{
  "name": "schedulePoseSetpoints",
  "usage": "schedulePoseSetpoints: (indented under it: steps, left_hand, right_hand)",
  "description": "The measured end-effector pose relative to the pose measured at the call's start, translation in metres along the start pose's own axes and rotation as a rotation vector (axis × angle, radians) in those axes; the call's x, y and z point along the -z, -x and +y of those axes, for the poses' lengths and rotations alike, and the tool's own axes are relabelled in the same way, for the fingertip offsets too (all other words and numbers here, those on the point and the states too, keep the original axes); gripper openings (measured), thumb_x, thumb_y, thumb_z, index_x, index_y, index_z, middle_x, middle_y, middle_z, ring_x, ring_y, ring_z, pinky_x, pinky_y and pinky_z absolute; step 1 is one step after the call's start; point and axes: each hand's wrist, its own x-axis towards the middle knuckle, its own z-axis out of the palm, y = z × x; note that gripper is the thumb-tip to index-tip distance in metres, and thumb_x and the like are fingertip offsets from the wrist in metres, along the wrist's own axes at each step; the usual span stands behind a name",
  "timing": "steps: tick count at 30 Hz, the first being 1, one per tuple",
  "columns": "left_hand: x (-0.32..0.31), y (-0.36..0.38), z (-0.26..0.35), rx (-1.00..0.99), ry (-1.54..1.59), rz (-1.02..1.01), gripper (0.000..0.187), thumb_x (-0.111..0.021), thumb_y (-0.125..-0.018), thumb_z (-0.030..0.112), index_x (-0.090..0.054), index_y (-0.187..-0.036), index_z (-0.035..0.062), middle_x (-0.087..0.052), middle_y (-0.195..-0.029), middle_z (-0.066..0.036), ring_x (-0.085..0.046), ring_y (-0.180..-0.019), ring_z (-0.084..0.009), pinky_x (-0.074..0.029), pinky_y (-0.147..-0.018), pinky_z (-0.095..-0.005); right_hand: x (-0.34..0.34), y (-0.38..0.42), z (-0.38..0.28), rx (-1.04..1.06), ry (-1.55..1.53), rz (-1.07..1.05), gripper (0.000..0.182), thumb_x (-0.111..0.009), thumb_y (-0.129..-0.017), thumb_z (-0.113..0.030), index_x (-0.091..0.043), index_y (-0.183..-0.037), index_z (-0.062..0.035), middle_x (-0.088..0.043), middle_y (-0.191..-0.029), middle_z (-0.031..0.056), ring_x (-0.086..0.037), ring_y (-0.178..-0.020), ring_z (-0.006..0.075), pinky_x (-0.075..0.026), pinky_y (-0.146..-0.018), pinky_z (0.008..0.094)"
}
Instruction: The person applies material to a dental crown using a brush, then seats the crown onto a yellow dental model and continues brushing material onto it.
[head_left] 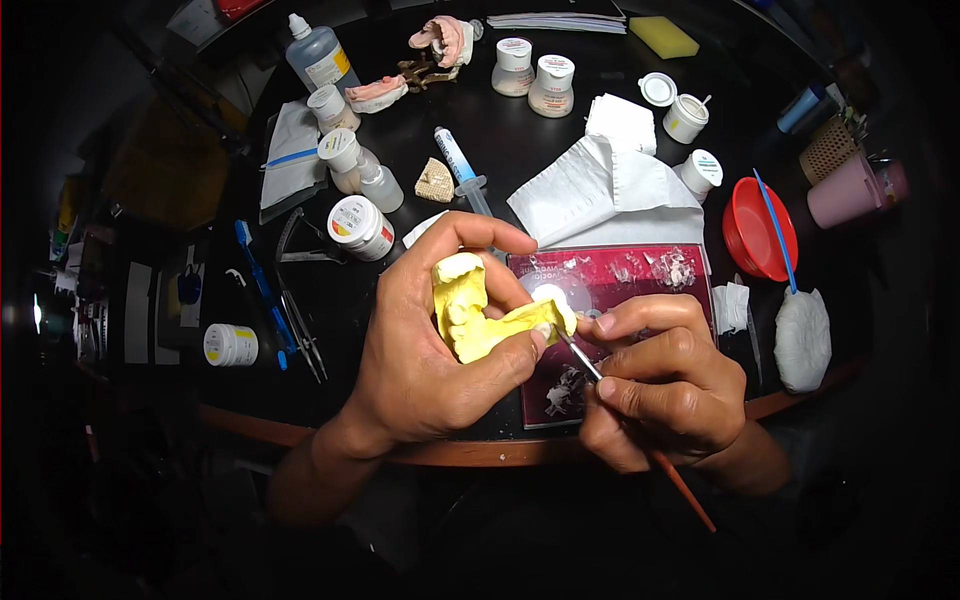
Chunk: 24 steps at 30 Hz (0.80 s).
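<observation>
My left hand [425, 370] is closed around a yellow dental cast [462, 312], thumb in front and fingers behind. The cast is an arch with tooth shapes, tilted above the table edge. In my right hand [670, 375] is a thin brush [684, 492] with a reddish-brown handle and a metal ferrule, pinched like a pen. Its tip meets the right end of the cast beside my left thumb; the bristles are hard to make out. Beneath both hands lies a maroon mixing slab [625, 262] with whitish smears on it.
Behind the slab are folded white tissue [570, 195] and a syringe [460, 165]. A red bowl [745, 245] stands right. Several jars, including a white-lidded one [358, 228], stand left, near tweezers [298, 290] and a blue toothbrush [262, 285]. Pink-gummed dental models [445, 40] sit at the back.
</observation>
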Motion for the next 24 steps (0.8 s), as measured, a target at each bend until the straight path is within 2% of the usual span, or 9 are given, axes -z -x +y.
schedulePoseSetpoints:
  steps: [24]
  left_hand:
    - [0.0017,0.0002,0.0019,0.073,0.092,-0.018,0.049,-0.076,-0.084,-0.004,-0.052,-0.127,-0.0074,-0.07,-0.086,-0.003,-0.065,-0.077,-0.0048,-0.051,-0.07,-0.02]
  right_hand:
    - [0.0002,-0.0007,-0.0023,0.01,-0.003,0.003,0.022,-0.084,-0.071,0.008,-0.07,-0.085,0.0011,-0.068,-0.084,0.0103,-0.074,-0.097,0.0339,-0.06,-0.077,0.0386]
